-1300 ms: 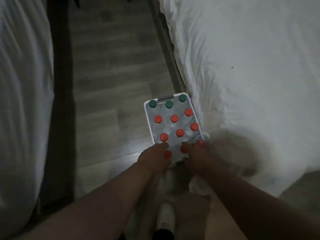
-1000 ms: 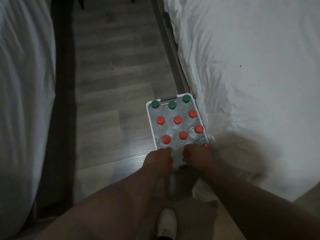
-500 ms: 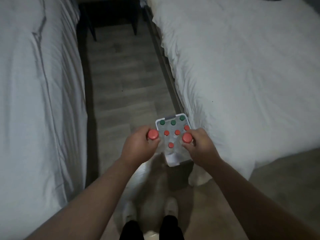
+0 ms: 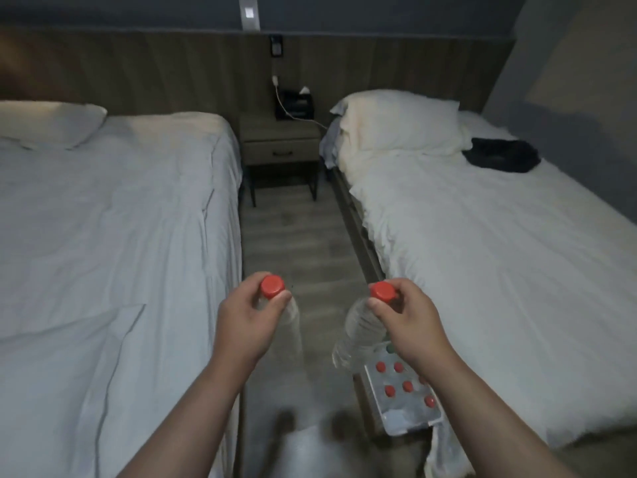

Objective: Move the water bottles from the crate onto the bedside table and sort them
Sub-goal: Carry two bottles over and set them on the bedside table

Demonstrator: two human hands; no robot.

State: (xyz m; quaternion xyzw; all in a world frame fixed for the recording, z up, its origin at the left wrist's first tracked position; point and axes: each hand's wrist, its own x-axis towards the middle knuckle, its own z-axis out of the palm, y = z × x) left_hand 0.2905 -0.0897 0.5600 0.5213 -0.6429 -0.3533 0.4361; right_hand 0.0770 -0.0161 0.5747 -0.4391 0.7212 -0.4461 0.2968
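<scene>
Head view: a red-capped bottle (image 4: pixel 287 317) is gripped at the neck by the left hand (image 4: pixel 243 320), another (image 4: pixel 358 326) by the right hand (image 4: pixel 412 322). Transport step; the crate (image 4: pixel 408 414) is left on the floor, and both must be carried to the far bedside table (image 4: pixel 281 138).

Two white beds (image 4: pixel 113 219) flank a wood floor (image 4: pixel 296 236); dark clothing (image 4: pixel 501 154) lies beside a pillow (image 4: pixel 400 119).

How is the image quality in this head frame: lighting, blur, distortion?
Head view: dim and grainy, with muted colour. The left hand and right hand are fairly sharp, and their red-capped bottles read clearly. The crate is soft. The feet at the bottom edge are smeared. Wide-angle bending curves the bed edges, and the bedside table looks small and dark.
</scene>
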